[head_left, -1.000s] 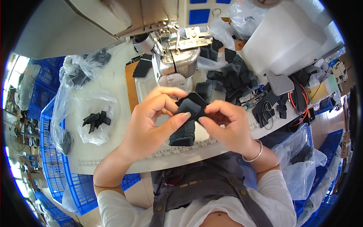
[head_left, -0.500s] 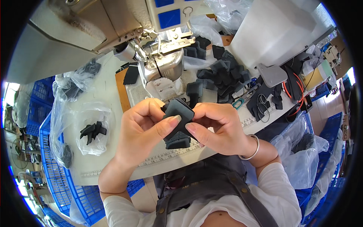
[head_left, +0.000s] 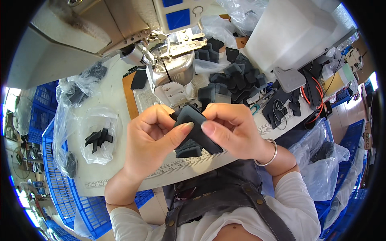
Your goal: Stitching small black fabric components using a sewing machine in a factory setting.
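My left hand (head_left: 152, 140) pinches a dark, padded-looking fabric piece (head_left: 190, 117) between thumb and fingers. From the other side, the thumb and fingers of my right hand (head_left: 236, 130) press on the same piece along its right edge. A black strip (head_left: 208, 145) slants down from under the right thumb; whether it belongs to the held piece I cannot tell. Just below, a small stack of dark pieces (head_left: 189, 150) rests on the table by the printed ruler (head_left: 173, 168). The fingers behind the fabric are partly hidden.
Beyond my hands stands a sewing machine (head_left: 171, 72). A heap of dark pieces (head_left: 241, 78) lies to its right, near scissors (head_left: 255, 107) and cables. At left are a plastic bag (head_left: 100, 154) with black pieces on it and a blue crate (head_left: 84, 209).
The held piece has turned slightly between my fingers. My right thumb has shifted a little up and right, and the black strip now shows below it.
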